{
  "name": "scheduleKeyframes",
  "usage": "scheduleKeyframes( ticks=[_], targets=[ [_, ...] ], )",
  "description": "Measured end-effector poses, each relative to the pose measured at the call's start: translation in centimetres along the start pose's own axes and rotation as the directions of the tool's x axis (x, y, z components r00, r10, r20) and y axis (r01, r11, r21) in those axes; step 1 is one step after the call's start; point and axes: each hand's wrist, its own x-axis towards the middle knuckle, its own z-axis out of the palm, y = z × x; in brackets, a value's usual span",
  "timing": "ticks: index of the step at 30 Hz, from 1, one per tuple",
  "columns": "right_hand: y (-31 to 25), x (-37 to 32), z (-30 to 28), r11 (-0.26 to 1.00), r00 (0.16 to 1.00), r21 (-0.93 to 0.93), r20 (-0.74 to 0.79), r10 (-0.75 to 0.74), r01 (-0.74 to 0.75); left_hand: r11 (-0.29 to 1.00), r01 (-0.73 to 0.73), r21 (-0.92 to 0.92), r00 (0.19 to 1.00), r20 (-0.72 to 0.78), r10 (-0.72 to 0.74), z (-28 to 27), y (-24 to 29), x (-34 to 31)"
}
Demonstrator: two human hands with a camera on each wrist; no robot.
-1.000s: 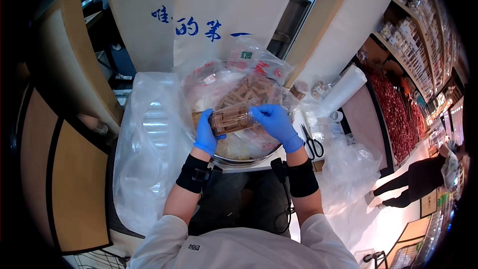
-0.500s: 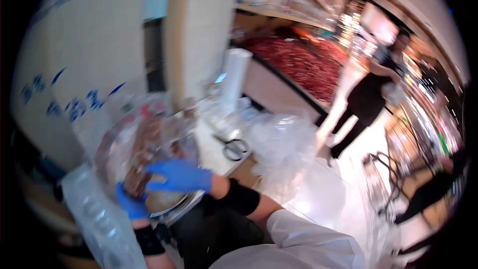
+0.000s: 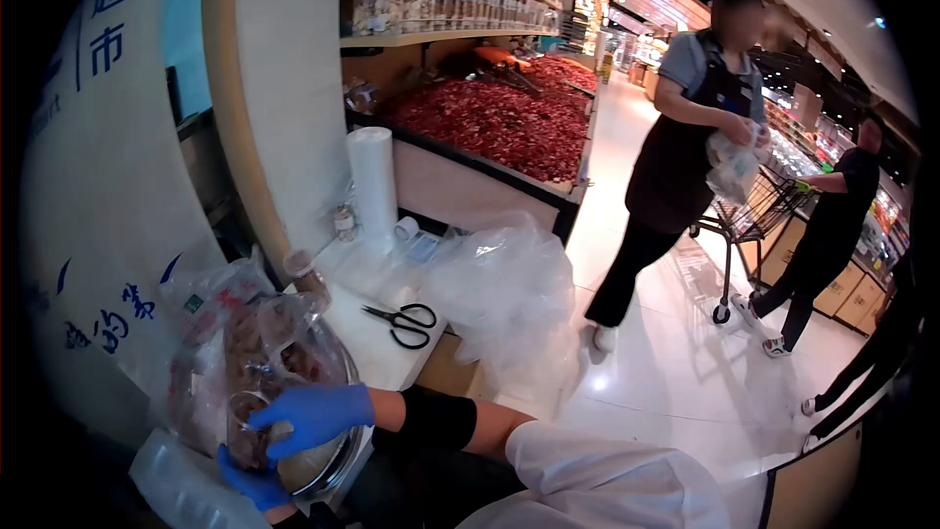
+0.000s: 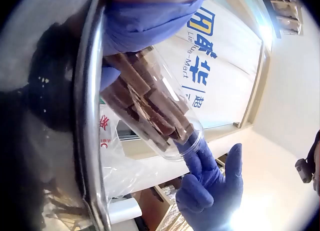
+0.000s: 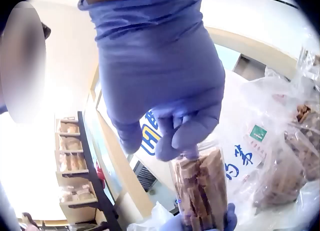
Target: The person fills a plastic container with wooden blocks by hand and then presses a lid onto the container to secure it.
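Observation:
My blue-gloved left hand (image 3: 250, 480) grips a clear plastic jar (image 4: 155, 100) full of flat brown strips (image 5: 202, 186), its mouth turned toward my right hand. In the left wrist view, two fingers of my gloved right hand (image 4: 210, 191) reach in at the jar's rim and touch the strips, while the thumb stands apart. Seen from the right wrist, that hand (image 5: 160, 80) hangs right over the jar's mouth. Below the jar is a metal basin (image 4: 87, 110), lined with a plastic bag (image 3: 196, 387) that contains more brown strips (image 3: 245, 348).
Black-handled scissors (image 3: 409, 323) lie on the white counter (image 3: 357, 318), near a plastic roll (image 3: 372, 181) and a small jar (image 3: 305, 274). Crumpled clear bags (image 3: 499, 294) hang at its right. Beyond are a bin of red pieces (image 3: 490, 127), a standing person (image 3: 681, 147) and a shopping cart (image 3: 749, 211).
The head view has swung to the right, bringing the aisle and people into sight. My right hand has shifted from pinching at the jar's end to having its fingers in the mouth.

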Motion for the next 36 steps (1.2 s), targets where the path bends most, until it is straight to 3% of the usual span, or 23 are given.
scheduleKeyframes(
  ticks=[2,3,4,5,6,7,8,9,10,11,12,13,15,17,19,21,23,24,25,27,28,30,36],
  targets=[
    [0.5,0.8,0.1,0.965,0.999,0.260,-0.011,0.046,-0.042,0.999,0.033,0.020,0.990,0.133,-0.036,-0.8,0.0,0.5],
    [0.3,1.0,-0.1,0.952,0.987,0.275,-0.052,0.153,-0.133,0.999,0.048,-0.022,0.996,-0.068,-0.049,1.3,0.1,-0.8],
    [0.1,1.0,-0.2,0.928,0.963,0.296,-0.078,0.258,-0.224,0.999,0.003,-0.033,0.999,-0.054,-0.005,0.3,-0.4,0.0],
    [1.7,1.1,0.7,0.948,0.942,0.264,-0.235,0.241,-0.177,1.000,-0.015,-0.005,0.996,-0.090,0.014,1.1,0.0,-0.8],
    [1.4,1.3,0.7,0.882,0.877,0.434,-0.334,0.346,-0.182,0.999,-0.049,0.014,0.980,-0.191,0.051,1.9,0.2,-1.6],
    [0.5,1.0,-0.7,0.845,0.818,0.425,-0.324,0.476,-0.324,0.998,0.001,-0.057,0.998,-0.066,-0.005,-0.8,-0.1,0.7],
    [5.5,0.3,0.9,0.909,0.813,0.262,-0.415,0.409,-0.324,0.998,-0.002,-0.066,0.998,-0.068,-0.003,-0.3,0.3,0.0],
    [5.0,-0.4,-0.8,0.872,0.794,0.149,-0.364,0.487,-0.467,0.998,-0.025,-0.065,0.992,-0.123,0.017,0.4,0.2,-0.3],
    [7.1,-1.3,-0.5,0.865,0.791,-0.015,-0.414,0.451,-0.501,0.996,0.001,-0.093,0.996,-0.092,-0.009,0.2,0.4,-0.3],
    [8.1,-1.9,-0.8,0.839,0.784,-0.077,-0.411,0.465,-0.538,0.989,0.052,-0.137,0.999,0.018,-0.050,-1.0,0.1,0.7],
    [9.3,-2.4,-0.7,0.810,0.765,-0.104,-0.416,0.491,-0.577,0.995,0.014,-0.099,0.993,-0.116,-0.025,0.8,0.6,-0.9],
    [10.6,-2.9,-0.2,0.774,0.744,-0.132,-0.415,0.524,-0.619,0.994,-0.012,-0.107,0.994,-0.114,0.000,0.9,0.4,-0.9],
    [12.7,-3.3,1.4,0.795,0.806,-0.221,-0.357,0.472,-0.564,0.988,0.003,-0.152,1.000,0.013,-0.001,-2.2,-1.0,1.9],
    [14.0,-3.2,3.3,0.926,0.901,-0.178,-0.348,0.257,-0.333,0.984,0.070,-0.161,0.996,-0.046,-0.079,0.1,0.3,-0.3],
    [13.3,-1.9,3.8,0.920,0.918,-0.183,-0.268,0.292,-0.346,0.984,0.096,-0.149,0.995,-0.028,-0.101,0.1,1.0,-0.7],
    [13.2,-0.5,3.6,0.924,0.935,-0.194,-0.201,0.291,-0.329,0.982,0.156,-0.108,0.968,0.215,-0.130,-0.7,0.6,0.5],
    [15.0,0.6,4.0,0.910,0.926,-0.172,-0.040,0.377,-0.378,0.987,0.114,-0.111,0.968,0.234,-0.085,0.7,0.7,-0.3],
    [16.4,1.0,4.9,0.945,0.957,-0.157,-0.089,0.277,-0.288,0.989,0.081,-0.123,0.965,0.257,-0.047,1.1,0.7,-0.7],
    [17.8,1.0,6.0,0.943,0.953,-0.146,-0.098,0.287,-0.299,0.990,0.089,-0.108,0.965,0.256,-0.058,1.0,0.7,-0.7],
    [19.9,0.9,7.6,0.880,0.971,-0.422,-0.181,0.154,-0.218,0.991,0.082,-0.107,0.965,0.257,-0.052,0.9,0.7,-0.5],
    [18.1,1.0,7.0,0.881,0.968,-0.415,-0.189,0.163,-0.229,0.992,0.089,-0.095,0.965,0.256,-0.062,0.9,0.7,-0.5],
    [14.9,1.0,5.2,0.832,0.859,-0.272,0.040,0.511,-0.483,0.987,0.099,-0.129,0.976,0.208,-0.071,0.9,0.6,-0.5],
    [13.8,0.1,5.1,0.777,0.827,-0.299,-0.090,0.555,-0.554,0.985,0.094,-0.147,0.972,0.228,-0.059,0.9,0.8,-0.7]
  ],
)
